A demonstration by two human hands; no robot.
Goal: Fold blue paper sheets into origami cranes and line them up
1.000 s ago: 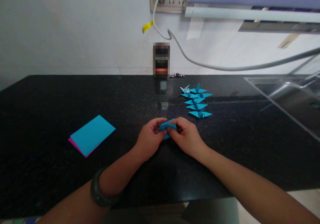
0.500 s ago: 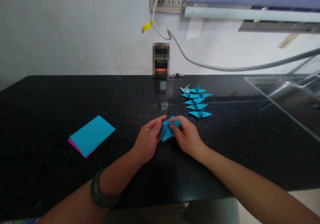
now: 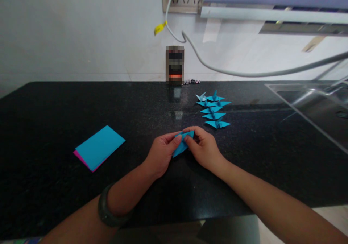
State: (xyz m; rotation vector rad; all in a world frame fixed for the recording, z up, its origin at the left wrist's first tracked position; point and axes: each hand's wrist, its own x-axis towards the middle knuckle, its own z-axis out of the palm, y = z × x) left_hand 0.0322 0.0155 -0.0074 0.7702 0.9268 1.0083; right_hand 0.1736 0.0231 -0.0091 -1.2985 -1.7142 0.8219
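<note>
A partly folded piece of blue origami paper [image 3: 180, 149] is between my two hands, just above the dark countertop. My left hand [image 3: 162, 152] pinches its left side, thumb on top. On the right side, my right hand [image 3: 204, 145] grips it with the thumb across the front and the fingers behind. The paper's underside is hidden by my fingers. Beyond my right hand stand several folded blue paper cranes [image 3: 217, 124] in a loose column, with a paler crane [image 3: 201, 97] at the back left of the group.
A stack of blue sheets [image 3: 100, 148] with a pink edge showing lies to the left on the black countertop [image 3: 54, 117]. A phone-like device, blurred out [image 3: 175, 65], leans on the wall beside a string of beads [image 3: 192, 81]. A grey cable [image 3: 231, 71] hangs above; a sink [image 3: 320, 106] is at right.
The blue paper's separate flaps have come together into a flatter, narrower shape. My left thumb has moved down onto its face. The cranes and the stack have stayed put.
</note>
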